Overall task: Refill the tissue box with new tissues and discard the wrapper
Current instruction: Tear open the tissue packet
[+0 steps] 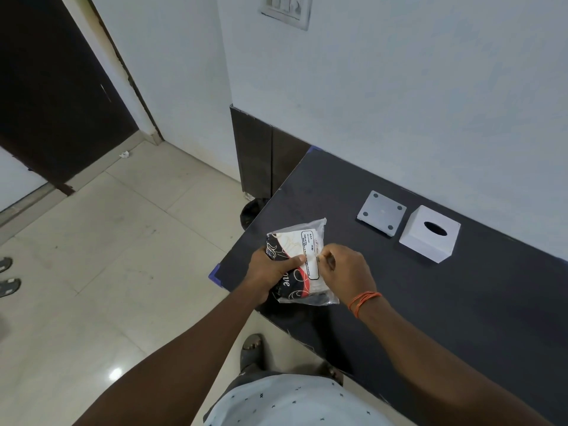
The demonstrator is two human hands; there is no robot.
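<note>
Tissue pack (299, 256): soft, crinkled clear plastic printed in black, red and cream with a white label panel; held just above the near-left corner of the table (430, 302), whose top is flat, matte and black. Left hand (270, 272): to the left of the pack, fingers curled round its side, thumb across the front. Right hand (345, 269): to the right of the pack, fingertips pinching the plastic at the label; orange thread band (362, 301) on the wrist. Base plate (381, 214): farther right on the table, a flat grey square with four dark round pads. Tissue box (429, 233): just beside the plate on its right, a smooth white cube with a dark oval slot on top, near the pale wall (399, 87).
</note>
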